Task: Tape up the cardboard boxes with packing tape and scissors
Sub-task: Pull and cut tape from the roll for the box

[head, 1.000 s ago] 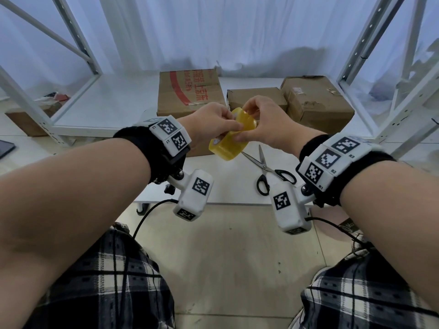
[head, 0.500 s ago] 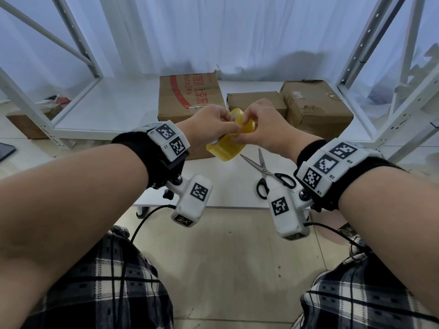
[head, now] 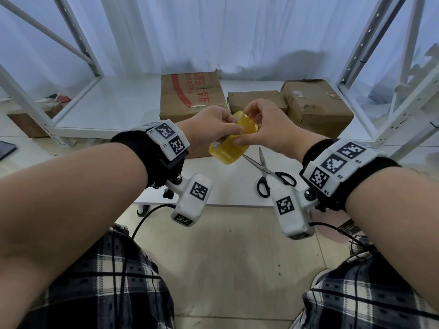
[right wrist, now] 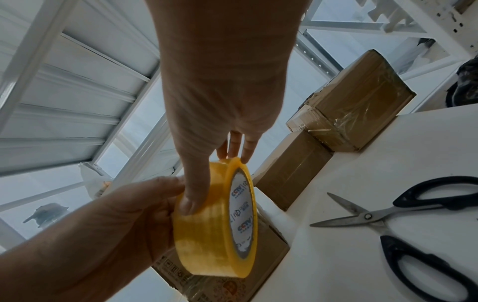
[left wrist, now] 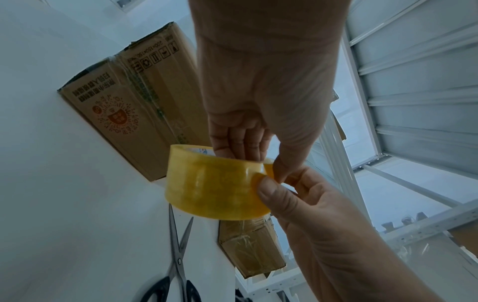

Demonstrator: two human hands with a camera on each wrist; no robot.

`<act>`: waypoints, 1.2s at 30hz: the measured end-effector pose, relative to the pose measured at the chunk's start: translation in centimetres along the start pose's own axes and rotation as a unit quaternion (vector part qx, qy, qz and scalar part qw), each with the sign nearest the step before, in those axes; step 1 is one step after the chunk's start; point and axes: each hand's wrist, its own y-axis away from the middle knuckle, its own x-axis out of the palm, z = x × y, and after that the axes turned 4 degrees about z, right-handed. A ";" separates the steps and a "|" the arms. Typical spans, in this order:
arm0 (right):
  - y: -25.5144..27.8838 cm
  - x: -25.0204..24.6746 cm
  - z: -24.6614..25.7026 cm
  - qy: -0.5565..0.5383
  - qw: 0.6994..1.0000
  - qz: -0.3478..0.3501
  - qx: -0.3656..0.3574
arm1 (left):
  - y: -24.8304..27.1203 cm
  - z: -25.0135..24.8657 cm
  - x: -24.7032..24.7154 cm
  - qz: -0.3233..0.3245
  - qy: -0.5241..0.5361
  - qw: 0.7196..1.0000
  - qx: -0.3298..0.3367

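Both hands hold a yellow roll of packing tape (head: 231,141) (left wrist: 214,183) (right wrist: 217,220) in the air above the white table (head: 228,188). My left hand (head: 213,129) (left wrist: 248,143) grips the roll with fingers curled into its core. My right hand (head: 259,129) (right wrist: 204,183) pinches the roll's outer band, thumb pressed flat on it. Black-handled scissors (head: 270,173) (right wrist: 403,220) (left wrist: 178,255) lie slightly open on the table under my right wrist. Three cardboard boxes stand behind: a large red-printed one (head: 190,96), a small one (head: 254,99), a taped one (head: 316,103).
White metal shelving frames (head: 71,43) flank the low white shelf board at both sides. A brown box (head: 31,124) sits on the floor at the left. A cable (head: 147,217) hangs from the left wrist camera over the tiled floor.
The roll has tilted and turned a little in my hands, and my right thumb has shifted along its outer band. Both hands sit slightly lower over the table; nothing on the table moved.
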 end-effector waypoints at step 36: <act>0.5 -0.4 1.1 -0.075 0.996 -0.045 -0.027 | 1.1 -1.7 -0.9 -0.036 0.004 0.998 0.042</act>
